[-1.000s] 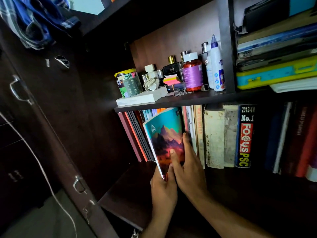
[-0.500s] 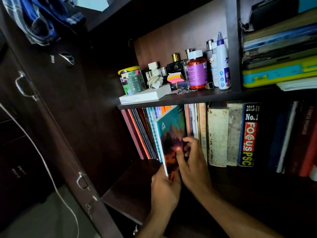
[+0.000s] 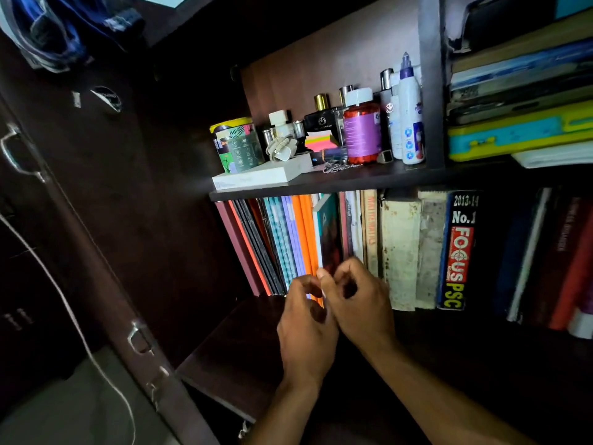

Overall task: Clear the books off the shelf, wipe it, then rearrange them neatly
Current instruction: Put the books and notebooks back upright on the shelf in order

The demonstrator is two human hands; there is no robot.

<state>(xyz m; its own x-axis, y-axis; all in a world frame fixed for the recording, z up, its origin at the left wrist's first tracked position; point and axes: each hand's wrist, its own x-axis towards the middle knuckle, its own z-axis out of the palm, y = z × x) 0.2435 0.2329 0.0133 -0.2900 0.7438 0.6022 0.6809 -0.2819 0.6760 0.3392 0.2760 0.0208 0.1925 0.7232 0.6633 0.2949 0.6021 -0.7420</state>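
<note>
Here your right hand [image 3: 359, 303] pinches the lower front edge of the teal-covered book [image 3: 327, 232], upright on the shelf [image 3: 231, 342] between orange notebooks [image 3: 306, 232] and pale spines; your left hand [image 3: 305, 329] curls loosely beside it.

Black-spined book [image 3: 457, 252] on lower shelf: "2013-14", "No.1", "FOCUS PSC" (red and yellow letters, running up spine). Tan book [image 3: 371, 232] left of it: "MATHEMATICS", faint. Bottle labels on upper shelf unreadable.
</note>
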